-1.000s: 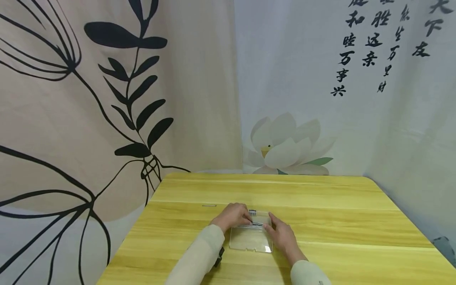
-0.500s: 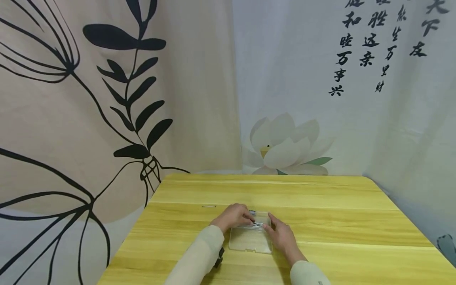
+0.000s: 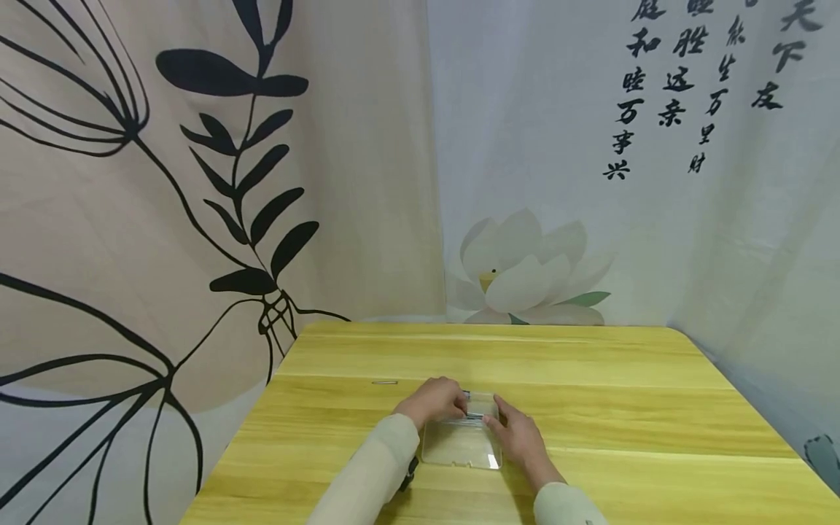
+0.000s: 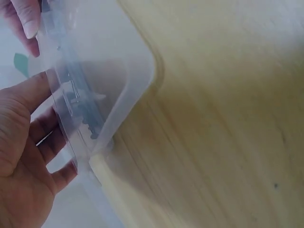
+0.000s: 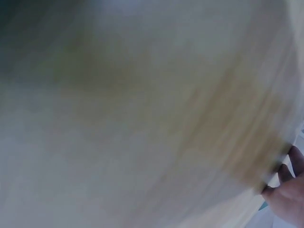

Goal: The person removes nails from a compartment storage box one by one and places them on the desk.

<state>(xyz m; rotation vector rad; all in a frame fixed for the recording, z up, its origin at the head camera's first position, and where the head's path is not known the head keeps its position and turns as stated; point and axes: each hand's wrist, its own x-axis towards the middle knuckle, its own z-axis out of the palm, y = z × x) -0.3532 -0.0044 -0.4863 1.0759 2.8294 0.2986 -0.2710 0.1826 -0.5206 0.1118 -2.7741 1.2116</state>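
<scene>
Clear glossy plastic box (image 3: 462, 442) (probably lidded); smooth wood-grain table (image 3: 590, 408).

Wooden table (image 3: 590, 408), printed curtains (image 3: 197, 182) — lotus, calligraphy

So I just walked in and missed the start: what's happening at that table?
A person is working with both hands on a clear plastic box lying on the yellow wooden table. The left hand and right hand hold it at its far end, fingers curled at the edge, where some small dark metal pieces lie inside. A thin metal piece lies apart on the table, left of the hands. What the dark pieces are is too small to tell.
</scene>
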